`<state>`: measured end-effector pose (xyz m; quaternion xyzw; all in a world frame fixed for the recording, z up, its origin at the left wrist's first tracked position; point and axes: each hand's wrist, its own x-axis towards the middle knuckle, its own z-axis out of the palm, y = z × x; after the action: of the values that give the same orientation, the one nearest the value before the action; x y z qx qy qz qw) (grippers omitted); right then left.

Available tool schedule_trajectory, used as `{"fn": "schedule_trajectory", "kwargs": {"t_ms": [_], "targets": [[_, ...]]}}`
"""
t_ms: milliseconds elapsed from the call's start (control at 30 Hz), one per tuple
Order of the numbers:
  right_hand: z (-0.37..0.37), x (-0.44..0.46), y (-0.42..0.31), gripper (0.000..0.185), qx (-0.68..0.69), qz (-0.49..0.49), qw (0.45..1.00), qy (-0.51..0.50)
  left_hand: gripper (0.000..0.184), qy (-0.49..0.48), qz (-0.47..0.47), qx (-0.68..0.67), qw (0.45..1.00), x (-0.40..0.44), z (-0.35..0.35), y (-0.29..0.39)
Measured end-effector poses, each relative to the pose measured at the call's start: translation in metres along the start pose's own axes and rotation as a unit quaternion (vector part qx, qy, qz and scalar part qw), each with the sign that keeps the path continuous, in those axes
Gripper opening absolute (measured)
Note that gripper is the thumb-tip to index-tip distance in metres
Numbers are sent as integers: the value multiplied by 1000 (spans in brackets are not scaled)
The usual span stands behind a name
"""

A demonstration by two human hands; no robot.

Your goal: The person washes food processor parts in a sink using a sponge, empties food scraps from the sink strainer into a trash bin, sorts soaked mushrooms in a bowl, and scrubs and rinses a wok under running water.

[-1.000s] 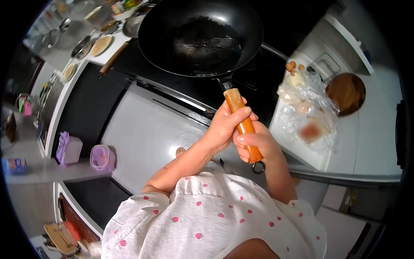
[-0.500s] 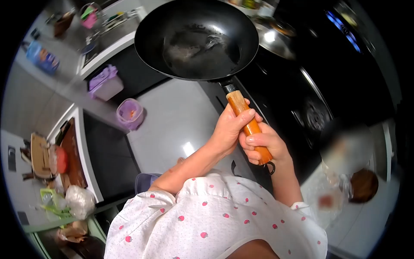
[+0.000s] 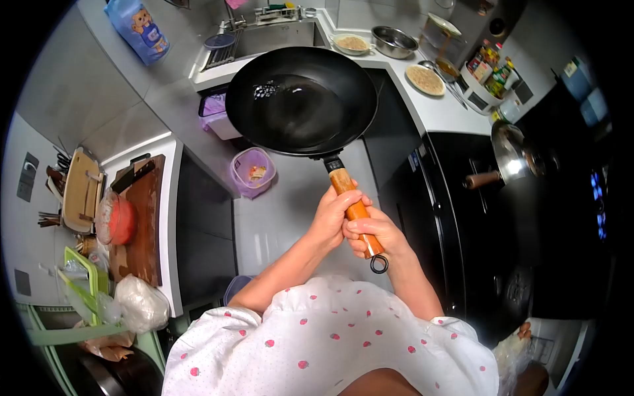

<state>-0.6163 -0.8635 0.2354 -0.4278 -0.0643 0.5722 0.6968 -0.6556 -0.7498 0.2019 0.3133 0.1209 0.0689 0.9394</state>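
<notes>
A black wok (image 3: 300,115) is held out in front of me, over the floor, with its inside facing up. Shiny reflections and a darker patch mark its bottom; whether liquid lies there I cannot tell. Its wooden handle (image 3: 341,179) points back toward my body and ends in a metal ring. My left hand (image 3: 332,216) wraps the handle on the side nearer the pan. Closer to the ring, my right hand (image 3: 382,232) grips the same handle, its thumb laid across the wood. The two hands touch each other.
Ahead is a sink (image 3: 277,41) in a white counter, with plates of food and a metal bowl (image 3: 394,41). A black stove with a lidded pan (image 3: 508,158) stands right. Left are a cutting board (image 3: 142,218) and red bowl (image 3: 119,221). A purple-lined bin (image 3: 253,173) sits on the floor.
The view has turned to the right, away from the stove and toward the sink counter. The wok has swung with it, off the stove's edge, both hands still on its handle.
</notes>
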Motion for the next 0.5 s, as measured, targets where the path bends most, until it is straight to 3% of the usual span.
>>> {"fn": "schedule_trajectory", "kwargs": {"t_ms": [500], "targets": [[-23, 207, -127, 21, -91, 24, 993, -73, 17, 88, 98, -52, 990, 193, -56, 103]]}}
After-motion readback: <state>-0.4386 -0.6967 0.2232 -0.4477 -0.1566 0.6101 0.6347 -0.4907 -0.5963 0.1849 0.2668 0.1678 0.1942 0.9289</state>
